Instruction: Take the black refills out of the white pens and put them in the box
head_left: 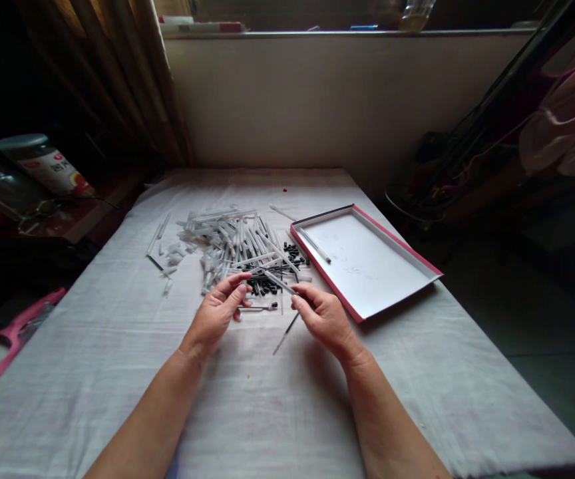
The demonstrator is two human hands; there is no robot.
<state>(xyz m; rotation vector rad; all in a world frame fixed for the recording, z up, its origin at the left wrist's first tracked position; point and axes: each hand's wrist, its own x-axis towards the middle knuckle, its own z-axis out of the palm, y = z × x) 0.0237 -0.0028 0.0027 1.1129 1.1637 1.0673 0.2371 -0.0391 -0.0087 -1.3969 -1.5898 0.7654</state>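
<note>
My right hand point(323, 314) pinches a thin clear pen tube point(278, 282) that slants up and left toward the pile. Close beside it, my left hand point(219, 310) has its fingers curled in a pinch near the tube's far tip; what it holds is too small to name. Just beyond both hands lies a heap of clear pen tubes point(232, 243) with several small black caps point(267, 285) at its near edge. A dark refill point(286, 334) rests on the cloth between my hands.
A red-rimmed shallow white tray point(367, 266) with one finished pen point(315, 246) lies to the right of the pile. A white cloth point(247, 399) covers the table. A pink object point(12, 332) and a jar point(42, 163) sit off the left edge.
</note>
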